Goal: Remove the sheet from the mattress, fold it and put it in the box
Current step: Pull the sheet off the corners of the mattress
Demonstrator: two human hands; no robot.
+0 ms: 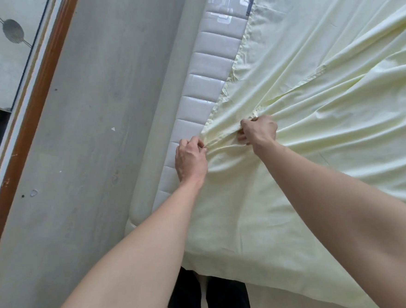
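Observation:
A pale yellow sheet [324, 78] covers most of the mattress [206, 74], whose white quilted side shows bare along the sheet's left edge. My left hand [190, 158] pinches the sheet's gathered edge at the mattress side. My right hand [259, 129] grips a bunch of the same edge just to the right, and folds fan out from it across the bed. The sheet's near part hangs over the mattress end toward my legs. No box is in view.
Grey wood-look floor [83, 138] runs along the left of the bed. A brown and white skirting strip [32, 98] borders it at the far left, with a pale patterned panel [2, 47] beyond. My dark trouser legs [207, 298] stand at the mattress end.

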